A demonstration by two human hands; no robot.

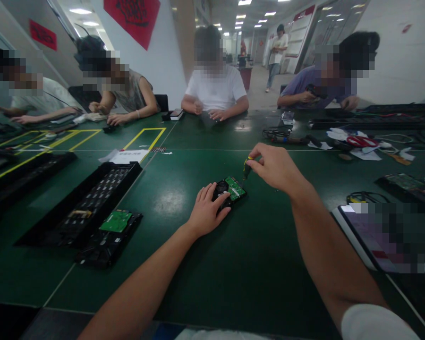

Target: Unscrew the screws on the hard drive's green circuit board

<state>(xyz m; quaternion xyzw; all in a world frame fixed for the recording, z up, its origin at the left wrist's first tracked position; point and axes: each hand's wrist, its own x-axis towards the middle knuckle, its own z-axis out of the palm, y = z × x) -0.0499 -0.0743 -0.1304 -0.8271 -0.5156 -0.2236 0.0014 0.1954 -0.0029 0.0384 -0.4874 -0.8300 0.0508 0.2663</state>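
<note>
Green circuit board and black casing are combined on a flat, boxy drive (235,188), set askew at mid-desk, board side up. Its casing is covered by the left hand (208,210): fingers spread, thumb apart at the near side; whether it is gripped or just pressed cannot be told. A slim screwdriver (247,171), dark green with yellow, is pinched near-upright by the right hand (278,166), fingers closed round its top. Tip is held at the drive's far right corner; contact cannot be told.

A 2nd drive (106,241), same green board, black frame, is laid beside a long, straight-walled black tray (130,174) with a gridded bottom. Desk surface is left between drive and tray, and between drive and near edge. On the right, a tablet (370,245) is set past the right forearm.

Desk (184,269) is glossy dark green, crossed by thin pale seams, marked with yellow rectangles (159,137). A white sheet (127,156) is placed at the tray's far end; cables (281,133) are bunched far right. 4 people are seated across, 1 is seen standing further back. Red paper (132,19) is hung on the wall.
</note>
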